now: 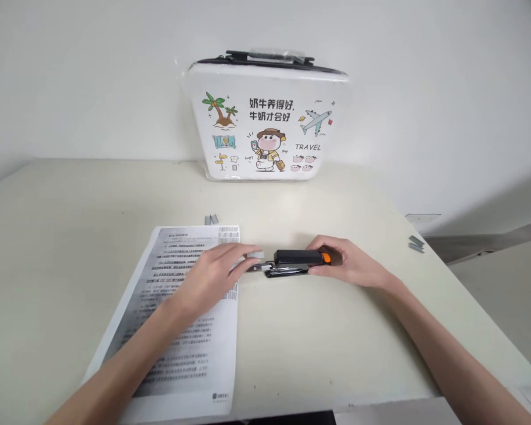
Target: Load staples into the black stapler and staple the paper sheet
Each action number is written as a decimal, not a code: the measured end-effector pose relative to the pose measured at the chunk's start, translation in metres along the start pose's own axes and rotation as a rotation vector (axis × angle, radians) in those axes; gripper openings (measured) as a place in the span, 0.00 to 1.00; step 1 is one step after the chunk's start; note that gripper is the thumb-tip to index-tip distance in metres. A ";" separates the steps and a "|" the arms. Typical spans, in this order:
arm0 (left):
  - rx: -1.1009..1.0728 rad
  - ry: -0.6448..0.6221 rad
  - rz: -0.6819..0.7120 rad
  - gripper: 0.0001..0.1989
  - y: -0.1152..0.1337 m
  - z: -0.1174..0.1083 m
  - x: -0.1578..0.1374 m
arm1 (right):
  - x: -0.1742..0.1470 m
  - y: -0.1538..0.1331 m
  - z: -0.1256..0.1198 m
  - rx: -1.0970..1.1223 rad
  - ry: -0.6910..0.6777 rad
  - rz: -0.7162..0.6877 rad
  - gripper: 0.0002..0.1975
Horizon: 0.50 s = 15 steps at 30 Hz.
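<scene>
My right hand (336,260) is closed around the rear end of a black stapler (297,257) with an orange part. A narrow metal piece sticks out of the stapler's left end, toward my left hand (223,265). That hand is closed above the right edge of a printed sheet of paper (177,354). Between its fingertips is a small grey strip of staples (255,255), just above the protruding metal piece. Whether the left fingers also touch the metal piece, I cannot tell.
More grey staple strips (211,219) lie behind the paper, and others (416,244) near the table's right edge. A white cartoon-printed case (269,124) in clear plastic stands at the back against the wall.
</scene>
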<state>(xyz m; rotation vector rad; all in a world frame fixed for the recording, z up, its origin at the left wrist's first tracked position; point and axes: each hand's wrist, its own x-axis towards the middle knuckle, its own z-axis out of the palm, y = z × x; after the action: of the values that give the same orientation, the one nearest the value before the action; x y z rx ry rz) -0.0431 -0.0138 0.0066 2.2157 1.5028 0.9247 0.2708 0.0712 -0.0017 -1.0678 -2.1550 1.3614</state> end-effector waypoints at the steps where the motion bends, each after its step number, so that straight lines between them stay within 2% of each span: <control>1: 0.033 -0.013 0.038 0.14 -0.001 0.001 -0.001 | 0.000 0.000 0.000 -0.002 0.001 -0.002 0.18; 8: 0.164 -0.076 0.181 0.12 -0.005 0.003 0.002 | 0.000 0.000 0.000 -0.001 -0.003 -0.007 0.18; 15: 0.167 -0.091 0.129 0.13 -0.004 0.002 0.000 | 0.000 0.003 -0.001 -0.012 -0.010 -0.013 0.18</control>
<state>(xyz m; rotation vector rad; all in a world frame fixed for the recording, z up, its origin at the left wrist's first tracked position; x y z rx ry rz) -0.0445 -0.0113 0.0024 2.4623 1.4581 0.7470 0.2726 0.0729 -0.0035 -1.0514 -2.1768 1.3525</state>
